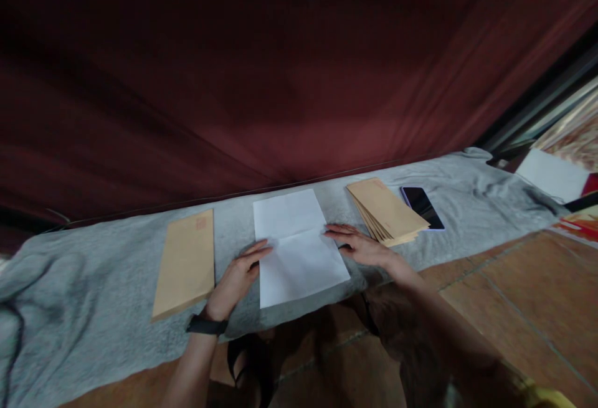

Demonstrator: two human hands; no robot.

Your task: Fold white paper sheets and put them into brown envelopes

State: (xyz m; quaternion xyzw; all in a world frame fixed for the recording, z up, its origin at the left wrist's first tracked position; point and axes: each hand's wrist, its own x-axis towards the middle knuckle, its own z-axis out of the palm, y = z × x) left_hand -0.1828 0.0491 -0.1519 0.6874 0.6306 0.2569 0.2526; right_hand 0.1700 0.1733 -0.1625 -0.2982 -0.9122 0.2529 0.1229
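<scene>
A white sheet of paper point(301, 265) lies on the grey cloth, with a crease running across its middle. My left hand point(238, 277) rests at the sheet's left edge near the crease, fingers stretched out and fingertips on the paper. At the opposite edge my right hand point(357, 245) lies with its fingers extended, touching the paper by the crease. Left of the sheet are brown envelopes point(184, 265), the top one with a reddish printed mark. To the right is a fanned stack of brown envelopes point(387, 208), close to my right hand.
A smartphone point(423, 207) lies partly under the right envelope stack. The grey cloth point(107, 289) covers a long, narrow surface against a dark red curtain point(280, 84). Brown floor tiles point(523, 296) lie below its front edge. A white object point(551, 174) stands at far right.
</scene>
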